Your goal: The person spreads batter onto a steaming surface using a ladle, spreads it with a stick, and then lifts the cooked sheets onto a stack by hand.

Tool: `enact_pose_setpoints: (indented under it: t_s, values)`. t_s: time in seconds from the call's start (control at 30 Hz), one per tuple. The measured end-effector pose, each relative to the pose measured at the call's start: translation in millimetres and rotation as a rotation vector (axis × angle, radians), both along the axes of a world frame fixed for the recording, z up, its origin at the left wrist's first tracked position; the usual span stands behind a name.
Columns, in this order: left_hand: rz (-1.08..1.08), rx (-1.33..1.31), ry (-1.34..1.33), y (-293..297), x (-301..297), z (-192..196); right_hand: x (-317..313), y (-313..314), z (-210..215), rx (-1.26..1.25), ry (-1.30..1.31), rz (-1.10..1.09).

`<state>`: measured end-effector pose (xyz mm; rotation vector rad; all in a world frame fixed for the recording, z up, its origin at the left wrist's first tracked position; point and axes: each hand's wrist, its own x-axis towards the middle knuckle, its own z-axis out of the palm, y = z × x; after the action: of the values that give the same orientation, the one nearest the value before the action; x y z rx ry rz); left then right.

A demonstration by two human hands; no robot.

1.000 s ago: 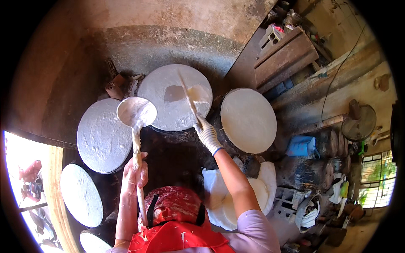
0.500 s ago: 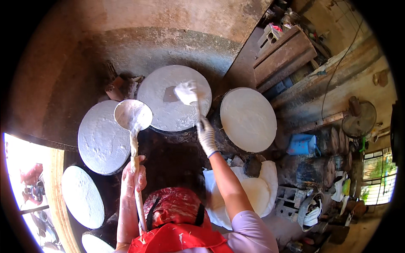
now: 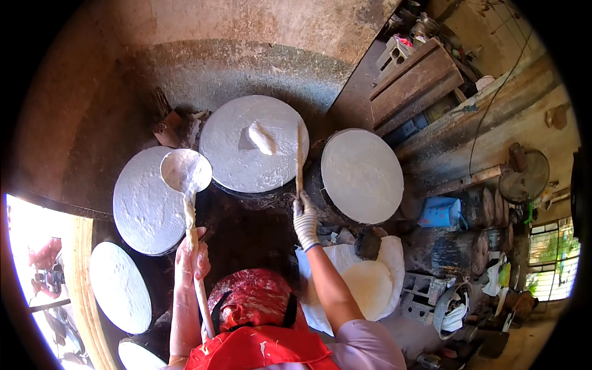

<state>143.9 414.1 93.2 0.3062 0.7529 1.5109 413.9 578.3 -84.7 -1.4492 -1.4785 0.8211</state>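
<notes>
In our left hand point(image 3: 184, 264), we had the fingers clamped on a ladle point(image 3: 186, 171); our gloved right hand point(image 3: 305, 223) clamped its fingers on a wooden stick point(image 3: 300, 155).

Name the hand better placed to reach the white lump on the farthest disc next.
Right, likely: the right hand holds a slim stick overlapping the farthest disc, near the white lump. The left hand holds a ladle, its bowl farther from the lump.

The near left disc point(image 3: 140, 356) is cut off by the lower edge. The far left disc point(image 3: 143, 206) is partly covered by the ladle point(image 3: 185, 171). White cloth point(image 3: 393, 254) is partly hidden by the right forearm point(image 3: 336, 290). Far right clutter point(image 3: 425, 26) is too small to be identified.
</notes>
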Motion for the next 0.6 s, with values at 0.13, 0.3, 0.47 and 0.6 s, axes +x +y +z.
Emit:
enact_pose_setpoints:
  t_s: [0.13,0.3,0.47,0.6]
  values:
    - [-0.009,0.008,-0.013,11.6,10.3,-0.6,-37.5,-10.0,6.0,0.053,-0.09,0.128]
    - [-0.006,-0.039,0.072,30.1,22.6,5.5,-54.3,-5.1,13.4,-0.084,-0.135,0.289]
    - [0.011,-0.12,0.201,61.7,28.3,-6.8,5.4,78.2,12.3,0.012,-0.089,0.249]
    - [-0.036,-0.222,0.319,112.8,15.3,-31.8,29.2,125.8,5.6,-0.155,-0.096,0.6]
